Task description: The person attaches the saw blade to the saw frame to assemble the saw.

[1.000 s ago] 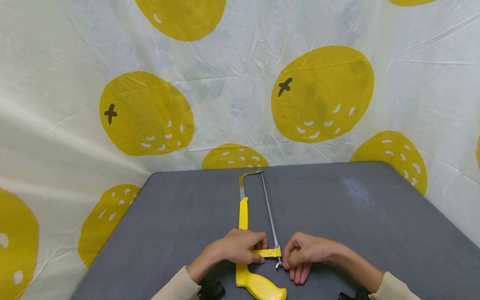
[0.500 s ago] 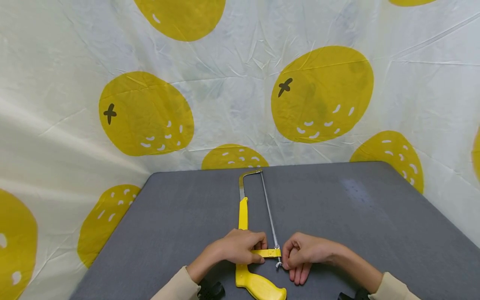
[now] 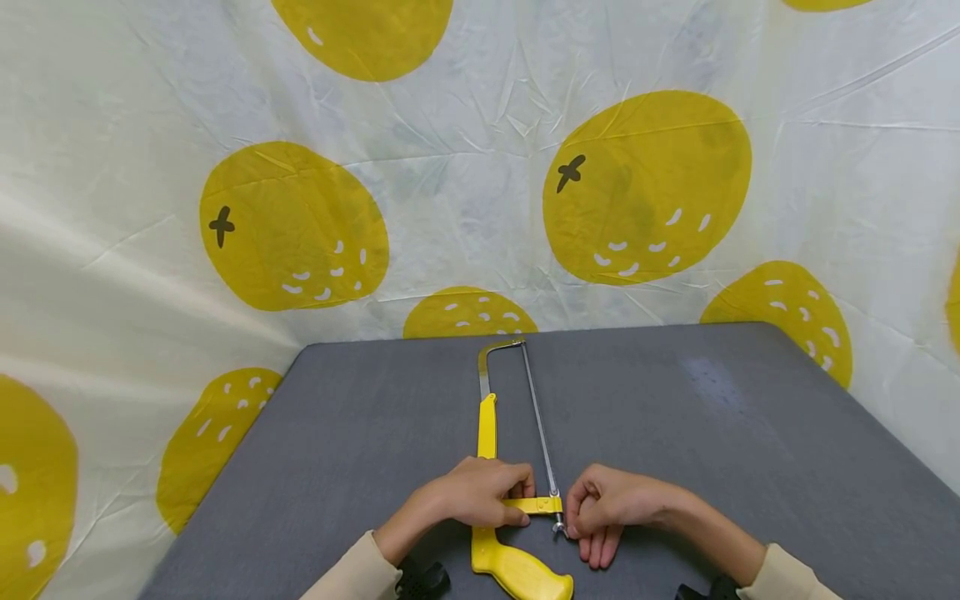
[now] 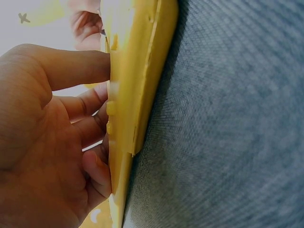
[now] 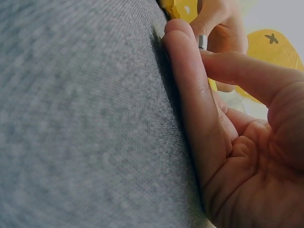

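A yellow hacksaw lies flat on the grey table, its thin metal blade on the right and its yellow handle towards me. My left hand grips the frame near the yellow cross arm. In the left wrist view, the fingers and thumb of that hand lie along the yellow frame. At the near end of the blade sits a small silver wing nut. My right hand pinches it with thumb and forefinger, the lower fingers resting on the table.
The grey table extends beyond the saw, with a pale patch at the right. Behind and beside it hangs a white curtain printed with large yellow fruit.
The wing nut has turned slightly, with small movements of my right fingertips. My left hand and the hacksaw stay in place.
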The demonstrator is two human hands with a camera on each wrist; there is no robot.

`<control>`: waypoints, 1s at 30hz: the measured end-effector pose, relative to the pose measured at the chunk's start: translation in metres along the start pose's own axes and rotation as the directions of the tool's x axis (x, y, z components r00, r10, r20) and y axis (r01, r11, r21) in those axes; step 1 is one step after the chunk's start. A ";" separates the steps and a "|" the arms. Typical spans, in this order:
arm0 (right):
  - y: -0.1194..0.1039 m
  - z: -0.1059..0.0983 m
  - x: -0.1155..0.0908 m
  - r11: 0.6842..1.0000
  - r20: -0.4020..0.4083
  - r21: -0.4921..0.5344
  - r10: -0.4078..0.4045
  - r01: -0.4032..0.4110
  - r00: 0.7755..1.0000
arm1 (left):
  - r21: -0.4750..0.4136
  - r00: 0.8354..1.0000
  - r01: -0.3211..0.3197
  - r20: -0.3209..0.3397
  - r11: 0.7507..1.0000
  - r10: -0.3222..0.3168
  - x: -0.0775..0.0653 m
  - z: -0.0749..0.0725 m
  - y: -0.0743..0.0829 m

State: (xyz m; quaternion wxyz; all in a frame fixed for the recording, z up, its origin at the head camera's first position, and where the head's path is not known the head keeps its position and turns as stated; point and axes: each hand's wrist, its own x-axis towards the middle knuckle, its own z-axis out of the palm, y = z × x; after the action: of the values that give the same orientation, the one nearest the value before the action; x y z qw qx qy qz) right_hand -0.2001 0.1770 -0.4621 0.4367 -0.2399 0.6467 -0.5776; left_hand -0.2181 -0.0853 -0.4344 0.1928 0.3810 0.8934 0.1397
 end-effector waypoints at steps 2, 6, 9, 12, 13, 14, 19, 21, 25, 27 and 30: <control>0.001 0.001 0.000 1.000 -0.002 -0.002 0.001 -0.001 1.000 | 0.000 1.000 0.001 0.001 1.000 -0.001 -0.001 0.000 0.000; 0.001 0.002 0.001 1.000 -0.002 -0.006 0.000 0.000 1.000 | 0.002 1.000 -0.001 -0.001 1.000 0.001 -0.001 0.002 0.000; 0.001 0.003 0.001 1.000 0.001 -0.008 -0.004 0.004 1.000 | 0.006 1.000 -0.006 -0.006 1.000 0.006 -0.002 0.003 -0.001; 0.000 0.004 0.001 1.000 0.001 -0.017 -0.002 0.002 1.000 | 0.009 1.000 -0.009 -0.009 1.000 0.009 -0.002 0.004 -0.002; 0.000 0.005 0.001 1.000 -0.001 -0.021 0.002 -0.002 1.000 | 0.010 1.000 -0.009 -0.009 1.000 0.009 -0.002 0.004 -0.003; -0.001 0.005 0.001 1.000 -0.005 -0.026 0.006 -0.006 1.000 | 0.012 1.000 -0.008 -0.009 1.000 0.008 -0.002 0.004 -0.003; -0.004 0.008 0.002 0.998 -0.045 -0.051 0.026 -0.029 0.999 | 0.010 1.000 -0.006 -0.007 1.000 0.006 -0.001 0.005 -0.003; -0.005 0.010 0.002 0.998 -0.069 -0.061 0.025 -0.029 0.997 | 0.008 1.000 -0.006 -0.006 1.000 0.006 -0.001 0.004 -0.003; -0.007 0.014 0.003 0.996 -0.123 -0.087 0.016 -0.027 0.992 | 0.011 1.000 -0.007 -0.009 1.000 0.007 -0.002 0.004 -0.003; -0.007 0.016 0.003 0.995 -0.142 -0.098 0.015 -0.029 0.990 | 0.014 1.000 -0.008 -0.011 1.000 0.008 -0.002 0.004 -0.003; -0.007 0.016 0.003 0.994 -0.155 -0.105 0.017 -0.034 0.988 | 0.018 1.000 -0.011 -0.014 1.000 0.011 -0.002 0.003 -0.004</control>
State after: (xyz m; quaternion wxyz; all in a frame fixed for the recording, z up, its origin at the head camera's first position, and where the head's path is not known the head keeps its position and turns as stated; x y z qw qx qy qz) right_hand -0.1893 0.1645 -0.4555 0.3793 -0.2094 0.7117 -0.5530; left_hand -0.2175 -0.0888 -0.4384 0.1823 0.3865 0.8939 0.1355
